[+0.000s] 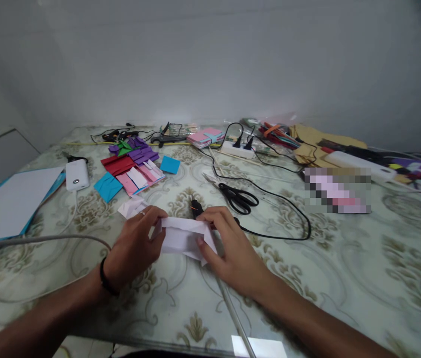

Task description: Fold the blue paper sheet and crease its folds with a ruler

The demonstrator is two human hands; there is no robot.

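Note:
Between my hands is a piece of white paper (182,240) with a folded strip along its far edge. My left hand (137,243) pinches its left end; a black band circles that wrist. My right hand (227,248) grips the right end, thumb on the near face and fingers behind. Just beyond the paper lies a black hot glue gun (196,208), partly hidden by my right hand, with a glue stick (232,311) stretching toward the near edge. Black-handled scissors (238,198) rest farther right, blades partly spread. Another folded white paper (130,206) sits behind my left hand.
Small folded papers in red (117,165), purple (145,150) and blue (109,187) lie at back left. A white power bank (77,175) and white sheets (12,199) are left. A power strip (238,149) stands at the back; its black cable (285,197) loops right.

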